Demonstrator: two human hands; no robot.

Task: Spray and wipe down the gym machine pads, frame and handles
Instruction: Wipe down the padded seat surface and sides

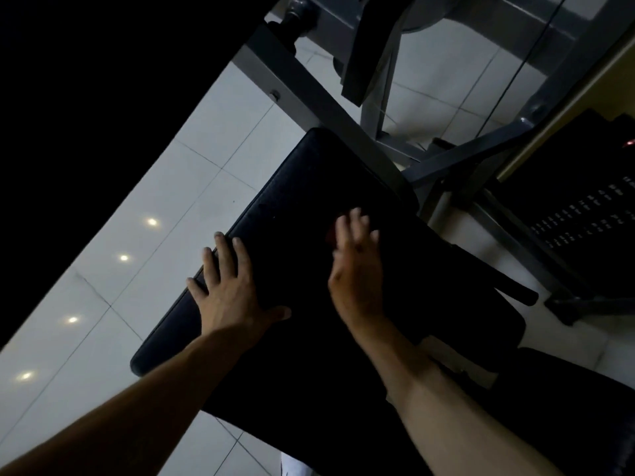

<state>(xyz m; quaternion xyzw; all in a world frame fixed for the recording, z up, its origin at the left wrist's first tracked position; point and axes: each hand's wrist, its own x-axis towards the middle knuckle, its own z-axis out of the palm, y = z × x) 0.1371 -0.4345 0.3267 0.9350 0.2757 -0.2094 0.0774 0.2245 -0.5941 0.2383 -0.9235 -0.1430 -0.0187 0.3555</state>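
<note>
The black pad lay mid-frame; I judged it soft, slick and firmly mounted, best braced at its edge. My left hand pressed there, fingers splayed; my right hand, blurred, hovered mid-pad, fingers straight.

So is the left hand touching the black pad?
Touching. Head view shows the left hand flat on the black pad, fingers spread at its edge.

Under the hands, the seat pad looks smooth, matt black vinyl; the frame beyond, grey painted metal; floor tiles glossy.
</note>
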